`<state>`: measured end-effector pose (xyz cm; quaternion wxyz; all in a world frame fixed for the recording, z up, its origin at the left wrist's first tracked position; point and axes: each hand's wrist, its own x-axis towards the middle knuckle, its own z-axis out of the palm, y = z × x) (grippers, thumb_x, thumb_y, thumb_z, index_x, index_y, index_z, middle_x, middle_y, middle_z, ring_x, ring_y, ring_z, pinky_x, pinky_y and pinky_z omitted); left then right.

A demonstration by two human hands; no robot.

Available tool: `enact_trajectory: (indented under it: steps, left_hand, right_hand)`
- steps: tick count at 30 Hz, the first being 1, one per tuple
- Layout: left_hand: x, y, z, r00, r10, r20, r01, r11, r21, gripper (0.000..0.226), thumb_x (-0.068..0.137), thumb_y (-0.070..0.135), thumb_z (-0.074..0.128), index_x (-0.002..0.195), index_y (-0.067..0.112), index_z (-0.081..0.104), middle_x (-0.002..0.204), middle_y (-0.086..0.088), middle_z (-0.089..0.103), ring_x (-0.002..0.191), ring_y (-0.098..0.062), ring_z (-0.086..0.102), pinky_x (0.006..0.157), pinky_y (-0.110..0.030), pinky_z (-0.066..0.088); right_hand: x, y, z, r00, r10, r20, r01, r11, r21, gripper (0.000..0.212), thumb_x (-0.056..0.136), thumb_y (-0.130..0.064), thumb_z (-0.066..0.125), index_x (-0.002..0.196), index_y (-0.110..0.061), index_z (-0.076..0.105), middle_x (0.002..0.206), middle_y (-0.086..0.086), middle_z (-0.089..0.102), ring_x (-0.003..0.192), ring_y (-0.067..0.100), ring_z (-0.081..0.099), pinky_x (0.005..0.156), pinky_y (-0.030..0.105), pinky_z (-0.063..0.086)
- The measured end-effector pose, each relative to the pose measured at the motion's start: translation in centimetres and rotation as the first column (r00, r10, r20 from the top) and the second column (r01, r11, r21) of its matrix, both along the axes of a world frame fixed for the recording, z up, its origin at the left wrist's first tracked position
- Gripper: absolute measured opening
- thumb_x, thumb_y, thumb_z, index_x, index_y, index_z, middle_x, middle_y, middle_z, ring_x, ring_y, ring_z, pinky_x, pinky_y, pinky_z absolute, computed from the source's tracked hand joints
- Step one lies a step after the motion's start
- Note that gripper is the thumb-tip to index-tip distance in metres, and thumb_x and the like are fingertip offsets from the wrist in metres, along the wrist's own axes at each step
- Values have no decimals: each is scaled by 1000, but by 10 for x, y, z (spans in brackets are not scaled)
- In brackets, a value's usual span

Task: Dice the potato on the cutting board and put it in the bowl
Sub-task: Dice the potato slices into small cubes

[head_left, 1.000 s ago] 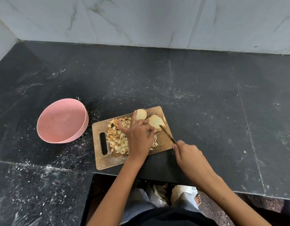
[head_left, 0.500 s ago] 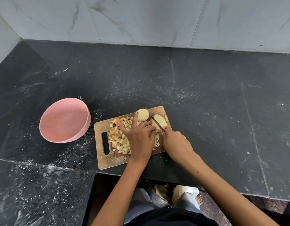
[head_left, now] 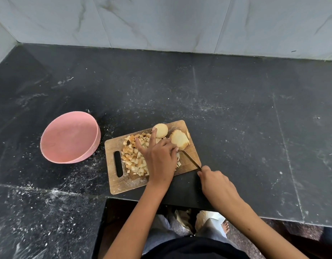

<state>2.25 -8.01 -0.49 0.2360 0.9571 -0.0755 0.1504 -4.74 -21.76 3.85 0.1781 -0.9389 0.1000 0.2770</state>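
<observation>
A wooden cutting board point(head_left: 127, 183) lies near the counter's front edge. A pile of diced potato point(head_left: 132, 156) covers its left half. A round potato piece point(head_left: 162, 129) and a stack of potato slices point(head_left: 179, 140) sit at its far right corner. My left hand point(head_left: 158, 159) rests over the board, its curled fingers holding down the near end of the slices, index finger and thumb stretched out. My right hand point(head_left: 215, 183) grips a knife point(head_left: 191, 159) by the handle, off the board's right edge; the blade tip points at the slices. The pink bowl point(head_left: 69, 137) stands to the left, holding nothing.
The black stone counter point(head_left: 236, 118) is dusted with white specks. A marble tiled wall point(head_left: 161, 21) runs along the back. The counter steps in below the board, where my legs and a foot show.
My right hand has drawn the knife back from the slices toward the right front, off the board. My left hand stays over the slices.
</observation>
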Motion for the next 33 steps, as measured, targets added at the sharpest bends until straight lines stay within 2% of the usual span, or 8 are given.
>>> enact_trajectory:
  steps: [4, 7, 12, 16, 20, 23, 27, 33]
  left_hand:
    - [0, -1, 0, 1000, -2, -12, 2, 1000, 6, 10, 71, 18, 84, 75, 23, 76, 94, 5, 73, 129, -30, 49, 110, -61, 2]
    - [-1, 0, -2, 998, 39, -45, -39, 999, -9, 10, 70, 20, 84, 74, 24, 76, 108, -3, 67, 132, -33, 44, 109, -62, 4]
    - [-3, 1, -2, 996, 73, -54, -76, 996, -51, 10, 70, 22, 83, 72, 28, 75, 126, -8, 58, 136, -33, 35, 107, -65, 12]
    - [-3, 1, -3, 995, 83, -56, -87, 993, -75, 9, 72, 24, 82, 68, 27, 74, 144, -12, 47, 142, -33, 26, 109, -62, 7]
    - [-1, 2, -2, 994, 87, -65, -94, 990, -103, 10, 73, 25, 80, 67, 27, 73, 153, -16, 34, 146, -34, 18, 110, -62, 6]
    - [1, 2, -1, 992, 85, -94, -95, 989, -110, 8, 74, 24, 81, 71, 26, 74, 156, -17, 26, 148, -35, 12, 110, -62, 3]
    - [2, 1, 0, 988, 93, -126, -108, 987, -120, 9, 72, 21, 81, 71, 26, 74, 157, -18, 22, 148, -35, 9, 110, -63, 3]
    - [2, 0, -2, 987, 111, -120, -126, 984, -128, 11, 71, 20, 82, 69, 26, 73, 157, -17, 22, 148, -33, 8, 111, -62, 1]
  right_hand:
    - [-4, -6, 6, 997, -11, 81, 6, 998, 68, 27, 103, -36, 28, 89, -17, 43, 82, 4, 54, 83, 29, 59, 69, 35, 43]
    - [4, -3, 10, 986, -60, 154, 39, 990, 136, 29, 102, -36, 30, 88, -17, 48, 80, 3, 57, 74, 24, 56, 65, 34, 42]
    - [27, 10, 4, 978, -51, 200, 28, 993, 117, 30, 102, -34, 30, 95, -14, 52, 85, 6, 59, 77, 25, 58, 66, 34, 44]
    - [37, 19, 1, 984, -44, 172, 29, 995, 92, 33, 103, -32, 29, 100, -12, 55, 90, 9, 61, 81, 27, 61, 69, 37, 49]
    - [43, 26, 0, 988, -41, 150, 34, 998, 45, 28, 103, -23, 29, 107, -9, 54, 99, 13, 62, 88, 30, 61, 69, 35, 46]
    - [50, 35, -1, 991, -18, 130, 20, 1000, -14, 23, 102, -15, 31, 112, -8, 51, 106, 13, 60, 96, 32, 61, 68, 34, 40]
    - [50, 35, 1, 996, -4, 88, 7, 1000, -28, 23, 100, -9, 32, 115, -8, 49, 108, 11, 58, 96, 30, 60, 70, 34, 40]
    - [25, 19, 2, 999, 52, -8, -52, 995, -84, 24, 101, -14, 33, 121, -8, 45, 108, 13, 57, 98, 32, 60, 69, 35, 41]
